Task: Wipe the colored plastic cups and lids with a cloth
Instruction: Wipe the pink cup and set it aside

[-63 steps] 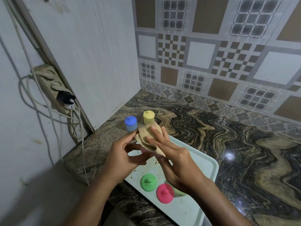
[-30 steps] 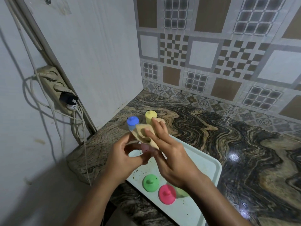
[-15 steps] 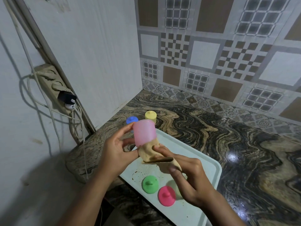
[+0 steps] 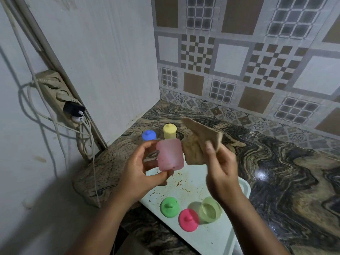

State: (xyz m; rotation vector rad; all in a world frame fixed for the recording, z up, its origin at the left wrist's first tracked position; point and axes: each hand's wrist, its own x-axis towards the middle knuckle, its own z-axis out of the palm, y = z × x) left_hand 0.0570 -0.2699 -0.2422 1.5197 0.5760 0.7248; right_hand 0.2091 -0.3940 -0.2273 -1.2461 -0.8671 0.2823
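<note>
My left hand [image 4: 141,170] grips a translucent pink cup [image 4: 170,155] upside down above the tray. To its right, my right hand [image 4: 219,169] pinches a beige cloth [image 4: 200,142], which is out of the cup and spread upward. On the pale tray [image 4: 217,238] lie a green lid [image 4: 169,207], a pink lid [image 4: 188,219] and a light green cup [image 4: 210,209]. Behind, on the counter, stand a blue-lidded cup [image 4: 148,135] and a yellow lidded cup [image 4: 169,131].
The marbled counter [image 4: 276,172] ends at a white wall on the left and a tiled wall behind. A power strip [image 4: 58,97] with plugs and hanging cables is fixed on the left wall. The tray surface shows brown ring stains.
The cloth was pushed inside the pink cup; my right hand has pulled it out and lifted it to the right. My left hand has kept the cup.
</note>
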